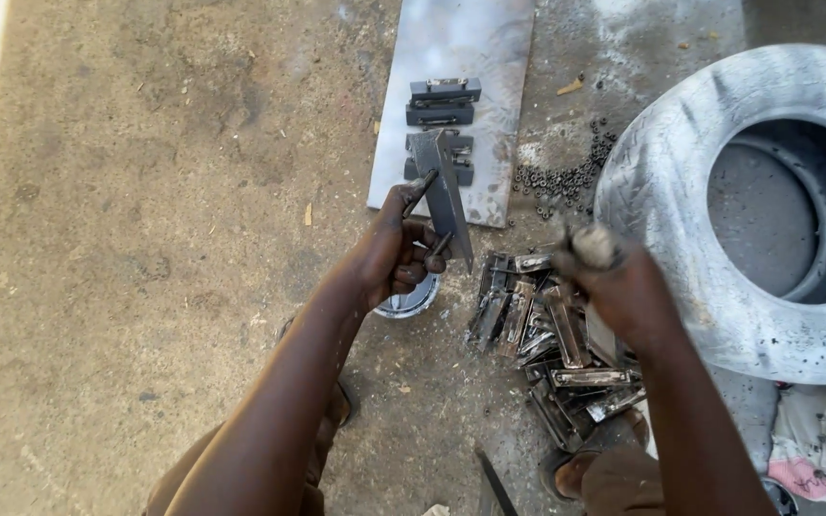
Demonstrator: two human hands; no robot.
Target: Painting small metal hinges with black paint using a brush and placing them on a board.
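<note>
The left hand holds a flat metal piece up over the ground, with its fingers curled tight around the bottom of it. The right hand is a closed fist around a small greyish lump; it is blurry. Under it lies a pile of metal pieces. A little tin sits under the left hand. A grey tyre lies on the right, near small black nuts and a metal sheet.
</note>
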